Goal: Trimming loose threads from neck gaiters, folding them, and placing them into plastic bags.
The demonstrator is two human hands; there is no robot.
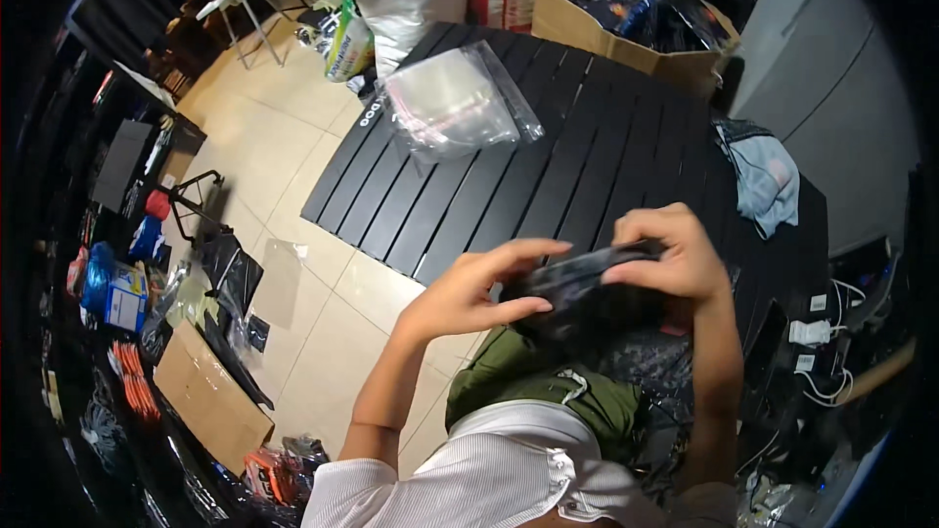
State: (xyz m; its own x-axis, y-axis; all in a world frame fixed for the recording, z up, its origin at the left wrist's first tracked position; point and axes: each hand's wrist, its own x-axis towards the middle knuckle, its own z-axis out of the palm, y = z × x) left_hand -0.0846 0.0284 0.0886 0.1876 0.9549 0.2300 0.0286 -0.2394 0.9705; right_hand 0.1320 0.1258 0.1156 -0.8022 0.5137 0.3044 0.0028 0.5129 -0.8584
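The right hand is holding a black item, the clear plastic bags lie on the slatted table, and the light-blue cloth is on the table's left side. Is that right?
Not quite: the light-blue cloth is on the right side of the slatted table, as the head view shows. The right hand is holding a black item, and the clear plastic bags lie on the table.

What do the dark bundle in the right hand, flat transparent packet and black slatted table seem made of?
Dark bundle: perhaps shiny plastic, from faint glints; blur leaves doubt.
Flat transparent packet: likely glossy plastic film, wrinkled with highlights.
Black slatted table: satin metal or plastic, judging by smooth sheen.
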